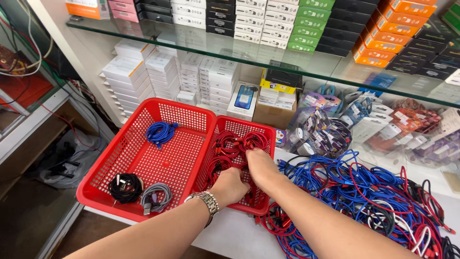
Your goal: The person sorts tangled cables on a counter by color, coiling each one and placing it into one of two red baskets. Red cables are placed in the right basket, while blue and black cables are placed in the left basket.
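Far left in the larger red basket point(139, 153): a black coil point(125, 187), a grey coil point(155, 195), a blue coil point(160, 132) at the back. Next, the left hand point(229, 186) (watch point(207, 201) on the wrist), curled shut inside the smaller red basket point(261, 139), whether gripping a cable, impossible to tell. Beside it, touching, the right hand point(260, 168), fingers pressed down on the red cables point(235, 144). Furthest right on the table point(230, 235), a tangled heap of blue and red cables point(364, 192).

Red baskets point(143, 158) hold red cables point(235, 144), blue cable point(160, 132).
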